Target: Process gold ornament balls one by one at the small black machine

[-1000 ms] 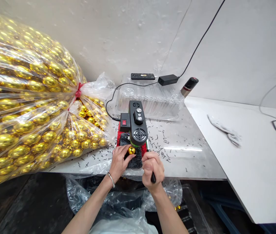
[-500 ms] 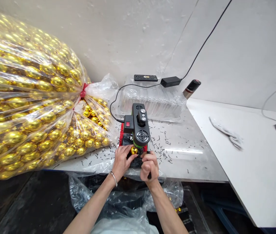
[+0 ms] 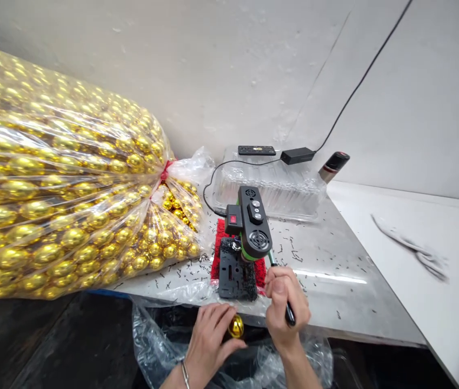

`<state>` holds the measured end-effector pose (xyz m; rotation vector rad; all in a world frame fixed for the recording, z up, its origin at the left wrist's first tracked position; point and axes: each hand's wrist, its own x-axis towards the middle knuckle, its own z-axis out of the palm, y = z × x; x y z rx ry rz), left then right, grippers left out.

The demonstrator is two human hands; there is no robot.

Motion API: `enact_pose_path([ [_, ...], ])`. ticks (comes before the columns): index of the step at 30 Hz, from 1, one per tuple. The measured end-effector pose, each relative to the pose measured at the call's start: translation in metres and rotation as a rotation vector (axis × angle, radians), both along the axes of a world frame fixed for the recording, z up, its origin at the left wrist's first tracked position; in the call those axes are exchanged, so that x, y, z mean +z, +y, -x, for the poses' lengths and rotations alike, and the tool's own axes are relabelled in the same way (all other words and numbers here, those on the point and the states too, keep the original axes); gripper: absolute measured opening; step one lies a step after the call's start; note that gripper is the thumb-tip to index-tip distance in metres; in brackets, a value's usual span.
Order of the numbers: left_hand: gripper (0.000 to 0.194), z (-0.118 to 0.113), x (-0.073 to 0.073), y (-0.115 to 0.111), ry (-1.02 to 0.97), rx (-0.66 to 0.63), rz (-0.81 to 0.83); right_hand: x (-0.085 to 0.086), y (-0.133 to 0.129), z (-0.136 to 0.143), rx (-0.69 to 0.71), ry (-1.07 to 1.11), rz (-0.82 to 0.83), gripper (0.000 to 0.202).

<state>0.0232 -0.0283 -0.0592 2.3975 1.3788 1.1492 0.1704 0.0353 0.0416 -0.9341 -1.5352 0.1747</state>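
Note:
My left hand (image 3: 212, 339), with a bracelet at the wrist, is just off the table's front edge, its fingers and thumb around a shiny gold ball (image 3: 236, 326). Below the ball hangs clear plastic. My right hand (image 3: 287, 302) is wrapped round the black-ended lever handle (image 3: 290, 314) at the right side of a small black machine (image 3: 255, 224). The machine stands on a red mat (image 3: 218, 248), and its black base plate (image 3: 231, 275) is bare under the head, with black shavings along its edge.
A large clear bag of gold balls (image 3: 67, 205) fills the left, tied with red. Behind the machine are a clear tray (image 3: 278, 183), a remote (image 3: 256, 150) and a power adapter (image 3: 297, 155). A dark-capped can (image 3: 333, 165) leans at the wall; a glove (image 3: 411, 246) lies right.
My left hand has drawn the gold ball from under the machine head toward me, past the table edge. My right hand keeps its grip on the lever. The camera view has shifted.

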Motion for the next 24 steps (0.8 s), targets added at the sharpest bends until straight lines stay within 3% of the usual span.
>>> enact_pose_path([
  [3,0.043,0.011,0.009,0.020,-0.008,0.088,-0.030,-0.007,0.001,0.001,0.001,0.019,-0.027,0.029],
  [6,0.030,0.035,0.037,0.075,0.015,0.359,0.005,-0.008,0.001,0.003,-0.007,0.038,-0.035,0.030],
  [8,0.033,0.055,0.059,0.120,0.190,0.521,0.197,-0.009,0.001,0.003,-0.008,0.038,-0.035,0.030],
  [10,0.028,0.072,0.073,0.160,0.271,0.517,0.285,-0.009,0.001,0.003,-0.007,0.031,-0.043,0.030],
  [13,0.020,0.082,0.075,0.200,0.366,0.443,0.443,-0.011,0.001,0.003,0.003,0.020,-0.045,0.029],
  [16,0.034,0.077,0.064,0.218,0.419,0.415,0.589,-0.013,0.000,0.003,0.007,0.020,-0.036,0.029],
  [19,0.034,0.067,0.057,0.223,0.415,0.440,0.666,-0.014,0.000,0.002,0.006,0.022,-0.026,0.029],
  [24,0.038,0.063,0.061,0.225,0.292,0.466,0.628,-0.013,-0.001,0.002,0.004,0.001,-0.019,0.027],
])
